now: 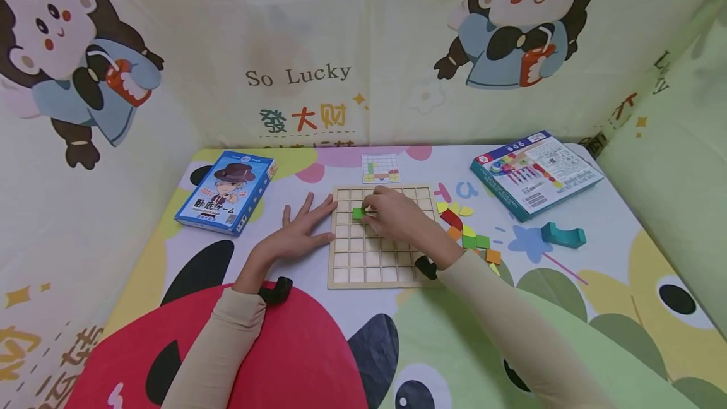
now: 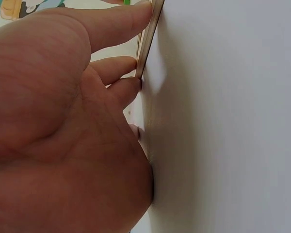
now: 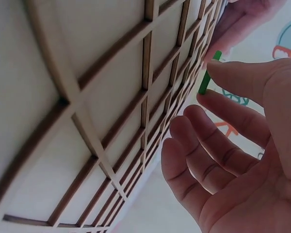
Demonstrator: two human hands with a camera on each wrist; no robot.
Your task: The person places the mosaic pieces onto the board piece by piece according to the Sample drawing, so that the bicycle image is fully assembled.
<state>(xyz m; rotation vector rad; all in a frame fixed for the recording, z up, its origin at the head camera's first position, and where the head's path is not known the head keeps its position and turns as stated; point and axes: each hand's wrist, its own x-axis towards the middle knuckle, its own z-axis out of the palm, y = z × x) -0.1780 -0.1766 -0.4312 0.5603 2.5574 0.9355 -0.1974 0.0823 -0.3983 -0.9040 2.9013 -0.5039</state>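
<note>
Right hand [image 1: 390,212] pinches green tile [image 1: 358,214]; left hand [image 1: 299,234] touches board [image 1: 365,260].

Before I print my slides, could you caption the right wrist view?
Right hand pinches a green tile over a wooden grid board, left hand in the background.

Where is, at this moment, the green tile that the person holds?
In the head view, the green tile is pinched by the right hand over the upper-left part of the wooden grid board, right of the left hand.
</note>
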